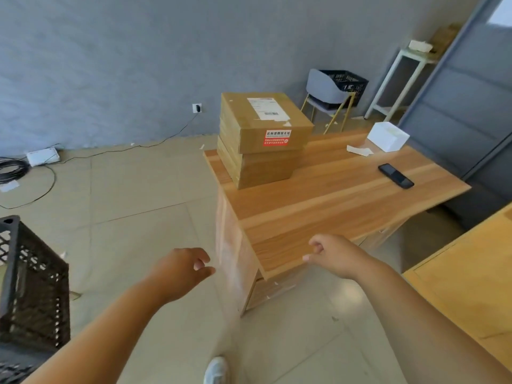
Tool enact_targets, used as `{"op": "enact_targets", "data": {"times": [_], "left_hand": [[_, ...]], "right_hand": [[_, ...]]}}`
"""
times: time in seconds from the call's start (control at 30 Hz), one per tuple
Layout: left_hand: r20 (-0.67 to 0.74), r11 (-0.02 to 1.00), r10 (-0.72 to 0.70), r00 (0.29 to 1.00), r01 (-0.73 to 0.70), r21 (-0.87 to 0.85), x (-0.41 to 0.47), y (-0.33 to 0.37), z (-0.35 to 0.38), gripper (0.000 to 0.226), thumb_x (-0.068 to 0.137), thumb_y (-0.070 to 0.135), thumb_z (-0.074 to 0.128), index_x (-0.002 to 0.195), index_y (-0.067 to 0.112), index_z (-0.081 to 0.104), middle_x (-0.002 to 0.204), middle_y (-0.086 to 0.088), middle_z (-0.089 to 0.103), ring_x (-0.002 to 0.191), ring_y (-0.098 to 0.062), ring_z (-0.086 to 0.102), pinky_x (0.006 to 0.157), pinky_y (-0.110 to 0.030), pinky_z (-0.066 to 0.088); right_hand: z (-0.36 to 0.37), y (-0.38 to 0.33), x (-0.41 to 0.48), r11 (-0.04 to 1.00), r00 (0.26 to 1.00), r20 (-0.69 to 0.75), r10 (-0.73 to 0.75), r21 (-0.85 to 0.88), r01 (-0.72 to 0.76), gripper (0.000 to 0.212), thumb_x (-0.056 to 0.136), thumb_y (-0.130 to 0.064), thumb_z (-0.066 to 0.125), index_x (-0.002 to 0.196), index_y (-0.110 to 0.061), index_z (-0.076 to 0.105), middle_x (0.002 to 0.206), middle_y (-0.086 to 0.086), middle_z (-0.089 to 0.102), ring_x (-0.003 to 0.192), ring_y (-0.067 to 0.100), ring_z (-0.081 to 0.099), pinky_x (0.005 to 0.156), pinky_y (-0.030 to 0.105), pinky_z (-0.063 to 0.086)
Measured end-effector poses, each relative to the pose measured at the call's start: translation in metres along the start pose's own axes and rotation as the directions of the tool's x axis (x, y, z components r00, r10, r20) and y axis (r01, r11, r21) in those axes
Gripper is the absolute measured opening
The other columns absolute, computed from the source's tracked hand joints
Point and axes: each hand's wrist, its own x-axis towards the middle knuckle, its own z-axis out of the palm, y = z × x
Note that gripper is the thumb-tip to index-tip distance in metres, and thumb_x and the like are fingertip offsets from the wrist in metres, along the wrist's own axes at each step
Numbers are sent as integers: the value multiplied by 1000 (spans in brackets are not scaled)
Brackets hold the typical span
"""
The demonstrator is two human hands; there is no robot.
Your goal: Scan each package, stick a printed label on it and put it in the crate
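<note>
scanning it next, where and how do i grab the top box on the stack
By its two opposite side walls, left hand on one, right hand on the other, reaching from the table end nearest you. The top box lies flat on a lower box, likely too broad for one hand.

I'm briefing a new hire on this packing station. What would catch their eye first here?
Most likely the two stacked cardboard boxes at the far left end of the wooden table, the top one bearing a white label and a red sticker. Next, the left hand and right hand, both empty, held out near the table's close corner. A black crate stands on the floor at lower left.
</note>
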Motion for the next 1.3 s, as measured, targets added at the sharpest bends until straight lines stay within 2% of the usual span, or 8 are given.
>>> {"op": "enact_targets", "data": {"times": [0.3, 0.43, 0.57, 0.73, 0.9, 1.03, 1.17, 1.3], "left_hand": [[-163, 961, -22, 986, -24, -277, 149, 57, -23, 22, 86, 41, 62, 103, 28, 65, 88, 19, 61, 83, -3, 59, 69, -19, 42], [-323, 902, -122, 939, -31, -431, 212, 78, -44, 21, 86, 40, 61, 101, 26, 58, 101, 6, 61, 82, -7, 59, 71, -25, 44], [-428, 832, -273, 861, -12, -555, 265, 91, -64, 42, 83, 49, 60, 111, 18, 50, 114, -1, 55, 90, -15, 54, 72, -29, 41], [-367, 746, -323, 872, -4, -666, 304, 98, -81, 65, 85, 60, 48, 135, 20, 40, 133, -4, 48, 116, -23, 50, 93, -37, 41], [-346, 701, -281, 895, -55, -711, 320, 110, -85, 17, 91, 53, 45, 94, 42, 57, 99, 20, 60, 91, -2, 55, 83, -36, 45], [-412, 716, -320, 853, -67, -695, 320, 122, -85, 16, 93, 40, 49, 81, 39, 61, 92, 10, 66, 89, -13, 61, 84, -43, 52], [-485, 705, -309, 818, -145, -695, 314, 151, -77, 11, 90, 39, 54, 93, 40, 65, 94, 13, 70, 90, -9, 65, 84, -39, 52], [-530, 701, -290, 796, -200, -684, 308, 201, -54, 27, 88, 35, 60, 114, 30, 60, 106, 13, 68, 96, -4, 64, 85, -33, 51]], "right_hand": [[-82, 19, 112, 996, 980, -193, 42, 85, -26, 40, 90, -43, 60, 124, -21, 55, 112, -6, 60, 97, 15, 57, 81, 31, 46], [-119, 11, 176, 987, 951, -299, 84, 153, -40, 32, 89, -44, 60, 115, -25, 56, 107, -10, 60, 93, 13, 59, 82, 35, 51], [-146, 1, 238, 953, 903, -412, 119, 304, 14, 49, 88, -43, 62, 130, -24, 48, 127, -5, 55, 104, 15, 53, 80, 30, 42], [-166, -10, 292, 883, 916, -374, 144, 466, 51, 82, 85, -60, 56, 149, -19, 25, 151, 2, 34, 136, 26, 37, 104, 41, 35], [-179, -15, 326, 801, 949, -310, 58, 581, 141, 56, 93, -58, 42, 129, -16, 54, 109, -3, 62, 96, 18, 56, 84, 35, 45], [-186, -6, 338, 817, 930, -366, 39, 547, 181, 43, 96, -45, 46, 118, -12, 60, 97, -1, 64, 85, 21, 61, 65, 30, 43], [-201, 17, 334, 743, 904, -427, -4, 604, 288, 34, 94, -40, 50, 97, -9, 63, 81, 4, 62, 66, 20, 56, 69, 42, 52], [-219, 69, 325, 671, 881, -471, -34, 643, 370, 15, 94, -38, 51, 90, -29, 62, 83, -7, 66, 70, 16, 59, 75, 45, 54]]}}
